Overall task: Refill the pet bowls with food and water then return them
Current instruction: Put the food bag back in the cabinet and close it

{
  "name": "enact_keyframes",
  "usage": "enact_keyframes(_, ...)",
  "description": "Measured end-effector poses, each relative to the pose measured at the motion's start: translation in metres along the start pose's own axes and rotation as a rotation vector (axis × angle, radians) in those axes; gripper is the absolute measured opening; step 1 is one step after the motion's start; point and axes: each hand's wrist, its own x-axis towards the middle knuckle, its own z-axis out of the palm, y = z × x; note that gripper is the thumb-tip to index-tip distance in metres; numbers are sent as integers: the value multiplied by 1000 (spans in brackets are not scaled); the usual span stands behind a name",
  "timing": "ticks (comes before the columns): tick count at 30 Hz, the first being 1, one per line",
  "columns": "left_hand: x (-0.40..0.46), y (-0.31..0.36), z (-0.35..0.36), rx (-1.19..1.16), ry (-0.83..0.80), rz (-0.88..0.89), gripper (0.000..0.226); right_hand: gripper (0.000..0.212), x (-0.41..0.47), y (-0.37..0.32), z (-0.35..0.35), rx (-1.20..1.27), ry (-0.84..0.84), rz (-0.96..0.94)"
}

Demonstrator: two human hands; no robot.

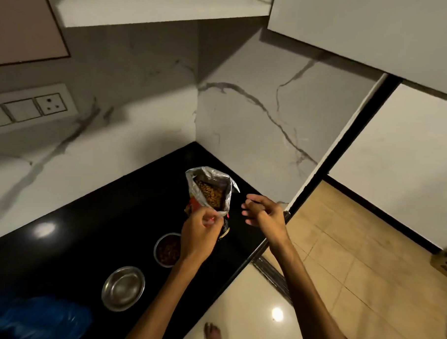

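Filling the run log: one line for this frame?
left hand: pinching food bag rim | right hand: free, open | far bowl: kibble | near bowl: empty

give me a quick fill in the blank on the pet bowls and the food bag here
1. The left hand pinches the open top edge of the ____ bag.
2. The steel bowl nearer the bag holds ____.
3. The other steel bowl is ____.
4. The right hand holds ____.

Missing words: kibble; kibble; empty; nothing
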Motion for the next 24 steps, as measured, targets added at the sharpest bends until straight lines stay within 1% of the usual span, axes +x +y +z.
enact_keyframes(2, -1, -11, -9, -51, 38, -54, 3, 19, 3, 10, 6, -7, -13, 38)
enact_keyframes(5, 0, -27, -21, -223, 73, -160, 7, 18, 9, 26, 13, -5, -20, 95)
enact_keyframes(8, 6, -37, -26, -397, 84, -327, 20, 14, 17, 38, 13, -8, -5, 131)
enact_keyframes(10, 12, -42, -25, -492, 62, -453, 32, 14, 26, 46, 12, -18, -8, 172)
enact_keyframes(13, 23, -48, -20, -646, 29, -578, 45, 14, 46, 57, 8, 16, -50, 290)
enact_keyframes(15, 32, -53, -15, -717, 28, -617, 50, 22, 64, 66, 6, 28, -110, 389)
enact_keyframes(18, 46, -56, -6, -757, 46, -652, 47, 41, 91, 82, 2, 29, -223, 470)
enact_keyframes(19, 51, -55, -1, -761, 57, -655, 47, 43, 100, 86, 2, 24, -266, 475)
enact_keyframes(21, 60, -53, 7, -759, 75, -659, 50, 36, 114, 92, 4, 8, -337, 460)
enact_keyframes(22, 65, -52, 11, -758, 85, -665, 52, 37, 121, 95, 5, 3, -376, 449)
enact_keyframes(24, 73, -53, 21, -758, 96, -663, 52, 57, 133, 100, 6, 1, -455, 429)
